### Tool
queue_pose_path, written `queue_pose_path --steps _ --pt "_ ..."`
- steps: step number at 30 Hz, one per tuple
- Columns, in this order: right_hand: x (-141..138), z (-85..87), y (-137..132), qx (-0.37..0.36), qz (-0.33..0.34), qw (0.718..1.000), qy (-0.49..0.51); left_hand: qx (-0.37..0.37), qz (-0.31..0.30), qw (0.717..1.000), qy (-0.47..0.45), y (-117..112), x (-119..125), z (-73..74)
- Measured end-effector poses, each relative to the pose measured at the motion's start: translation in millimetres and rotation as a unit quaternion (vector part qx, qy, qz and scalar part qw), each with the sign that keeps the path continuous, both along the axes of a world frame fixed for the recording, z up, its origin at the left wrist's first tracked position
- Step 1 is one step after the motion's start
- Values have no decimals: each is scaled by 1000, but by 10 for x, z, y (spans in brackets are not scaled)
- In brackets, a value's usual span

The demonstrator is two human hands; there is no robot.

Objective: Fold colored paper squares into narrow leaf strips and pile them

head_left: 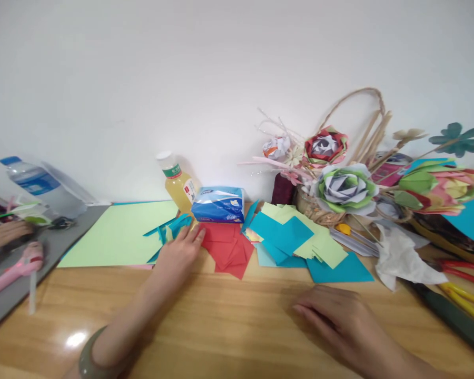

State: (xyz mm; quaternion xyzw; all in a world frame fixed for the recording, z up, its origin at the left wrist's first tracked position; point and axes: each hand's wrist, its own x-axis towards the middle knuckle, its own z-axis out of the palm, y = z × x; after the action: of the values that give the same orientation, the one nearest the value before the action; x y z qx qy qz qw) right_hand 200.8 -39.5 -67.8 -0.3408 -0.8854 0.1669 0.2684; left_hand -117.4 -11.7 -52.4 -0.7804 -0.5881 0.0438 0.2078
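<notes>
My left hand (177, 252) reaches forward with its fingers stretched out. Its fingertips lie over folded teal paper pieces (177, 227) and beside a pile of red paper squares (227, 250). Nothing is visibly gripped in it. On the bare wood nearer to me rests my right hand (335, 316), its fingers loosely curled in and no object showing. Ahead of that hand are teal paper squares (286, 231) and light green paper squares (327, 247), overlapping. A large light green sheet (114, 231) lies left of my left hand.
A tissue pack (218, 205) and a yellow drink bottle (177, 181) stand near the wall. Paper flowers (345, 189) in a basket, a crumpled tissue (403, 258) and yellow-handled tools (464, 302) are right. At left are another person's hand (8, 237), a pink glue gun (18, 271) and a water bottle (43, 184).
</notes>
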Motion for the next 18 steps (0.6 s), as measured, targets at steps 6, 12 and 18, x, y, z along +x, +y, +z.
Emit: queue_pose_path --steps 6,12,18 --pt "-4 -18 -4 -10 2 1000 -10 -19 -36 999 16 149 104 -8" --pt "-6 2 -20 2 -2 1000 -11 -25 -75 997 22 287 169 -126" --pt "5 14 -18 11 -5 1000 -10 56 -89 994 -13 145 165 4"
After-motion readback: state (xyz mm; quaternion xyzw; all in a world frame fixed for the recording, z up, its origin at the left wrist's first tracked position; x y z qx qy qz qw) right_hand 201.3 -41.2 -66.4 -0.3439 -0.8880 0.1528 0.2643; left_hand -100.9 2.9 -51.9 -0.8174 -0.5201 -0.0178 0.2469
